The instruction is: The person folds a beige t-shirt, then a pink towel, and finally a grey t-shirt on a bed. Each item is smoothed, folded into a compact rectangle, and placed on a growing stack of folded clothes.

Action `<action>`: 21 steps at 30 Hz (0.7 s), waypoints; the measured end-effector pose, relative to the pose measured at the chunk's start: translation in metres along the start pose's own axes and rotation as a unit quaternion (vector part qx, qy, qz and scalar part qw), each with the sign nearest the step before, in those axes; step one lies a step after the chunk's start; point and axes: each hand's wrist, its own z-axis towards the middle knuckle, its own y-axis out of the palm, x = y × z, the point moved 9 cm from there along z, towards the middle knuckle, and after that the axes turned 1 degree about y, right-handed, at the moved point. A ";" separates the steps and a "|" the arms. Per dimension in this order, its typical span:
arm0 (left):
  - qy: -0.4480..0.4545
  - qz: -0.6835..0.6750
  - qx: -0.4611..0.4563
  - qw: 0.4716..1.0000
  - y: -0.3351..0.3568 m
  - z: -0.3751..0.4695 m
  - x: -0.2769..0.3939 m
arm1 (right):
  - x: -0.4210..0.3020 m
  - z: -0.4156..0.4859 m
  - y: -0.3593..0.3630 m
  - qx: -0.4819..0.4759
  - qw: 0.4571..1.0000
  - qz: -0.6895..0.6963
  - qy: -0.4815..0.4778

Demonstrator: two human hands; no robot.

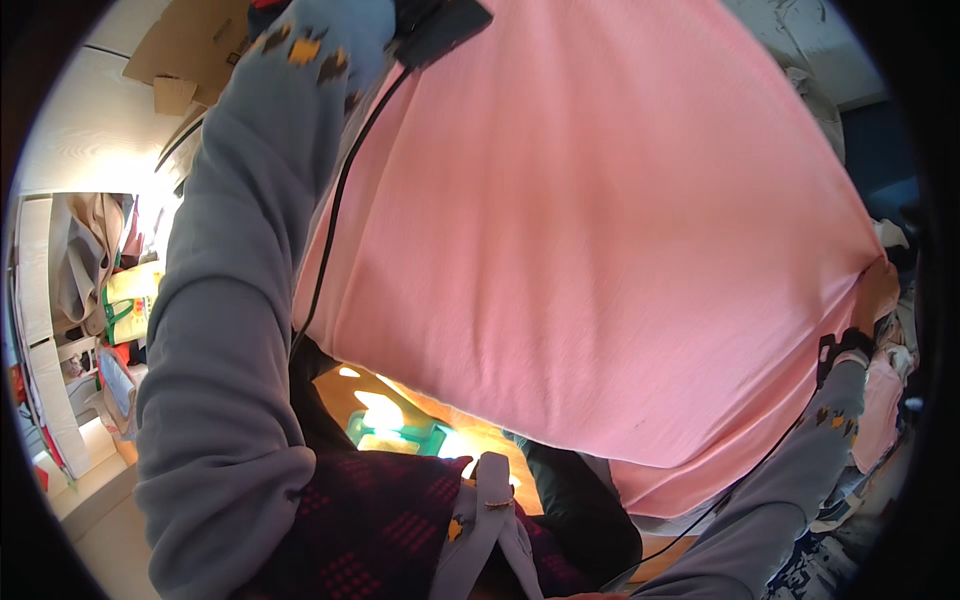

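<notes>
A large pink cloth [585, 225] hangs stretched out in front of me and fills most of the view. At the far right my right hand [877, 289] grips its edge, with creases fanning out from the fingers. A black band with a small device [844, 349] sits on that wrist. My left arm, in a grey-blue sleeve [225, 315], reaches up past the top rim, so my left hand is out of view. A black device [442, 34] with a cable [341, 195] is at that wrist, overlapping the cloth's upper left.
Below the cloth, a green tray or box [397, 439] rests on the sunlit wooden floor [495, 442]. To the left stand shelves with bags [135, 304] and a cardboard box [191, 49]. Rumpled pink fabric [881, 412] and other cloths lie at right. Cables trail from both wrists.
</notes>
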 end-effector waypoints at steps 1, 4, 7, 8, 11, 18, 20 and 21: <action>-0.001 0.008 -0.004 1.000 0.004 -0.001 0.000 | 0.001 0.002 0.002 -0.003 1.000 -0.008 -0.003; -0.005 0.026 -0.014 1.000 0.017 -0.007 0.004 | 0.012 0.003 0.008 -0.040 0.999 -0.005 0.026; -0.011 0.039 -0.034 0.999 0.025 -0.011 0.009 | 0.000 0.001 0.026 -0.087 0.992 -0.078 -0.055; -0.012 0.044 -0.043 0.998 0.027 -0.012 0.013 | -0.001 -0.002 0.038 -0.129 0.986 -0.081 -0.061; -0.022 0.059 -0.075 0.995 0.026 -0.027 0.024 | -0.051 -0.021 0.038 -0.102 0.941 0.113 -0.302; -0.055 0.065 -0.131 0.988 0.004 -0.168 0.077 | -0.066 -0.075 -0.015 -0.022 0.958 0.107 -0.265; -0.101 0.098 -0.098 0.985 -0.016 -0.226 0.076 | -0.104 -0.165 -0.057 -0.030 0.875 0.097 -0.474; -0.118 0.089 -0.101 0.984 -0.027 -0.260 0.071 | -0.111 -0.198 -0.071 -0.100 0.878 0.189 -0.429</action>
